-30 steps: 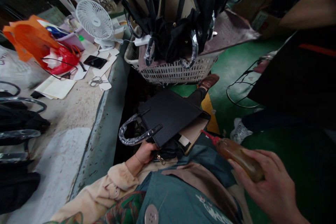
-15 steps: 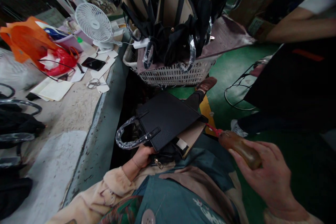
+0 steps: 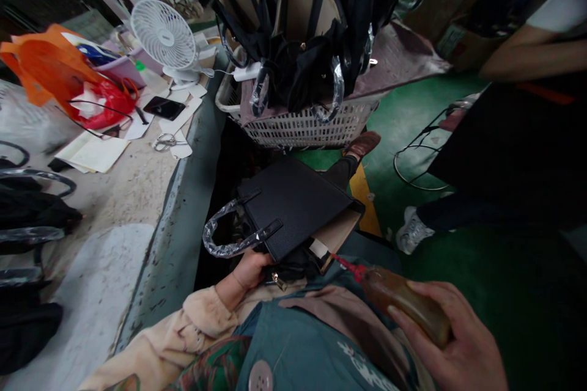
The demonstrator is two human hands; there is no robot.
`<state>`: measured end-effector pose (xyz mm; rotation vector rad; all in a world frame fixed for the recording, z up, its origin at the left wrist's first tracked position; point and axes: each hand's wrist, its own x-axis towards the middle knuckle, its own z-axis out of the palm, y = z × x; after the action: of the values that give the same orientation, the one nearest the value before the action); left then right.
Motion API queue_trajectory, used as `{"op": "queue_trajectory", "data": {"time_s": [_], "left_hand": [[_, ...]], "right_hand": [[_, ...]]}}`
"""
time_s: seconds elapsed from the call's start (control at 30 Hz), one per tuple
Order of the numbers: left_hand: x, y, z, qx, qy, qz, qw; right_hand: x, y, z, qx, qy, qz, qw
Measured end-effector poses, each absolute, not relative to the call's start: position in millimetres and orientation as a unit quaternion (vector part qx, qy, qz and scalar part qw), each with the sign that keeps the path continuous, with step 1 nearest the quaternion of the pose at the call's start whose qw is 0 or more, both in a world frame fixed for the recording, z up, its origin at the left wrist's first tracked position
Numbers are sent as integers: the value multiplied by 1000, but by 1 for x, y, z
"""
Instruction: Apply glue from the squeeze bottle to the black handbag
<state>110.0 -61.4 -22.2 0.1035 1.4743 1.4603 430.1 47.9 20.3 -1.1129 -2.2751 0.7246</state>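
Note:
A black handbag (image 3: pixel 298 201) with plastic-wrapped handles lies tilted across my lap, its tan-lined end facing right. My left hand (image 3: pixel 251 270) grips the bag's near lower edge beside a handle; its fingertips are partly hidden under the bag. In my right hand (image 3: pixel 454 330) is a brown glue bottle (image 3: pixel 403 299) with a thin red nozzle, held on its side. The nozzle tip points left and is at the near corner of the bag's tan edge; whether it touches I cannot tell. A gold zipper pull (image 3: pixel 277 281) hangs close to my left hand.
A white basket (image 3: pixel 302 128) ahead holds several black bags. The worktable (image 3: pixel 151 189) on the left carries a white fan (image 3: pixel 164 36), a phone (image 3: pixel 164 108), scissors (image 3: pixel 164 142) and more bags. At the right are another person's arm (image 3: pixel 536 52) and a wire-framed stool (image 3: pixel 419 165).
My right hand has moved left and toward me with the glue bottle. The nozzle has shifted from the bag's far right corner to its near corner. My left hand stays on the bag.

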Motion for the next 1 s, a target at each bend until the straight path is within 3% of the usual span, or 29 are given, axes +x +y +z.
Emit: {"op": "queue_trajectory", "data": {"time_s": [0.2,0.57,0.87,1.0], "left_hand": [[111,-61,-22,51,616,602,505],[110,-60,-18,59,627,599,495],[111,-60,-22,61,637,593,488],[107,-62,-23,71,636,585,498]], "right_hand": [[429,44,23,-396,-844,269,240],[423,97,1,-435,-824,163,325],[430,62,6,-433,-810,259,297],[427,69,1,-445,-802,242,315]]}}
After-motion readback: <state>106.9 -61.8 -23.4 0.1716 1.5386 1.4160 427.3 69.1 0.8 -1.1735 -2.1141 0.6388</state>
